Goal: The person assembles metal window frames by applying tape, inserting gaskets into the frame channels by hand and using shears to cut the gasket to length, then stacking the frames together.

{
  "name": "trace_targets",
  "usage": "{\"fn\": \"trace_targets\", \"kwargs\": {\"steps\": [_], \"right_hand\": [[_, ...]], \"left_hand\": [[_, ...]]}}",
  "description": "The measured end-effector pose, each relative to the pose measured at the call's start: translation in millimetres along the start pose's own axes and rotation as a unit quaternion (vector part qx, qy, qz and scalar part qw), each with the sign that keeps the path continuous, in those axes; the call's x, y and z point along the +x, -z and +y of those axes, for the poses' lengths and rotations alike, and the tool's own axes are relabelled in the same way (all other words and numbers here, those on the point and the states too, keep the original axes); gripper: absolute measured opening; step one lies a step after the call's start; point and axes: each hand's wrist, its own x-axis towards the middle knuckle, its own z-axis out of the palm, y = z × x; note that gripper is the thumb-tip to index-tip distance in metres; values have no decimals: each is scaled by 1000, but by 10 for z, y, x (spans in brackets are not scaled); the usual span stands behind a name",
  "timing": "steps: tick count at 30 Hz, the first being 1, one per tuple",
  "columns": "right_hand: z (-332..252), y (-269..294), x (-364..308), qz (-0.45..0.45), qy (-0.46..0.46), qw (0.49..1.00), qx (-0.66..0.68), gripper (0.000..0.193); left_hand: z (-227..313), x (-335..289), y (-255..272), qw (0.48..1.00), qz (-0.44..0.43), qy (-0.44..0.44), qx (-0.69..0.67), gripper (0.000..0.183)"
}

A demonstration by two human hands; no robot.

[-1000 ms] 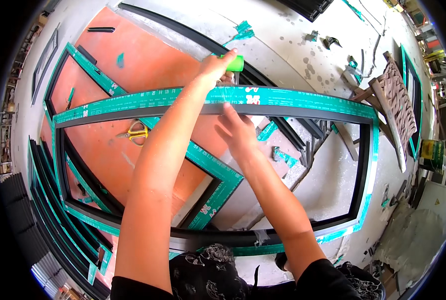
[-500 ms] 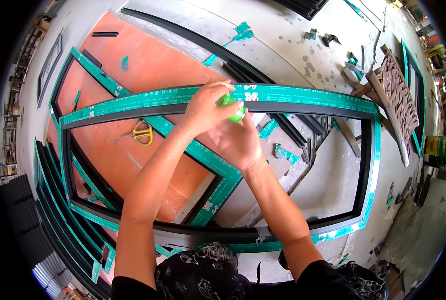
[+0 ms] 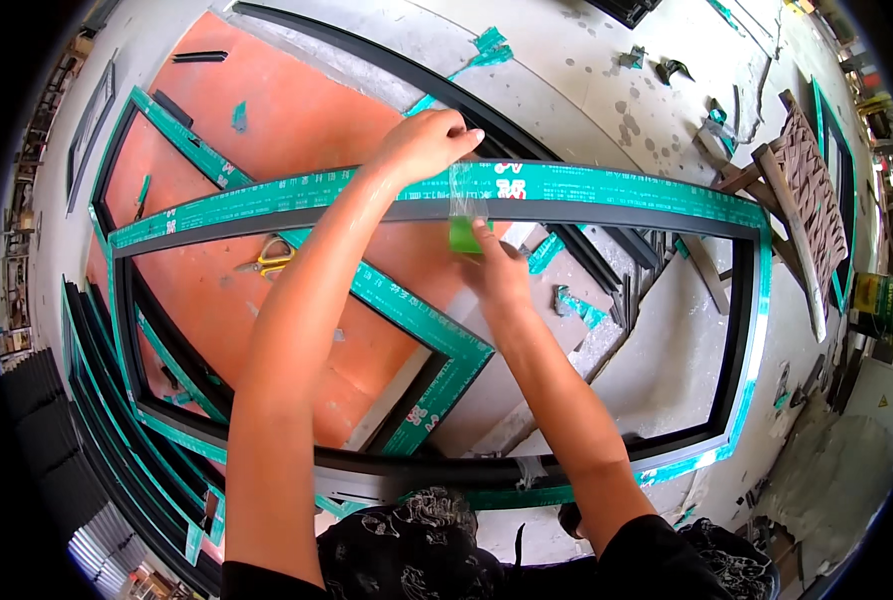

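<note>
My right hand (image 3: 498, 270) is closed around a green roll of clear tape (image 3: 462, 238) just below the top rail of a window frame (image 3: 366, 192). From the roll, a see-through strip of tape (image 3: 460, 192) stretches up across that rail. Above the rail, my left hand (image 3: 428, 147) is closed in a pinch at the strip's upper end; its grip on the film is hard to make out. The black rectangular frame has green printed protective film and stands upright in front of me. A scrap of clear tape (image 3: 531, 470) clings to its near rail.
Yellow-handled scissors (image 3: 274, 258) lie on an orange board (image 3: 296, 100) behind the frame. Another green-filmed frame (image 3: 421, 320) lies on the floor. Black profiles (image 3: 136, 460) are stacked at left; a woven-seat stool (image 3: 796, 190) lies tipped at right.
My hands have come apart. The left has moved up and away from the roll, and the right has drawn the roll slightly down, leaving a strip of clear tape stretched between them.
</note>
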Motion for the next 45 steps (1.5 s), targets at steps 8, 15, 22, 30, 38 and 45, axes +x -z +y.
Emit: {"fn": "trace_targets", "kwargs": {"steps": [8, 15, 22, 30, 38, 45], "right_hand": [[-15, 198, 13, -18, 0, 998, -61, 47], [107, 54, 510, -24, 21, 999, 33, 19], [136, -95, 619, -131, 85, 976, 151, 24], [110, 191, 300, -205, -40, 972, 108, 20], [-348, -60, -390, -294, -108, 936, 158, 63], [29, 197, -121, -300, -147, 886, 321, 46]], "left_hand": [[-508, 565, -485, 854, -477, 175, -111, 52], [-569, 692, -519, 870, -474, 119, -70, 55], [-771, 616, -533, 884, -465, 39, -20, 58], [-227, 252, 2, 908, -20, 216, -358, 58], [682, -844, 339, 989, 15, -140, 52, 35], [765, -1262, 205, 995, -66, -72, 30, 39]]}}
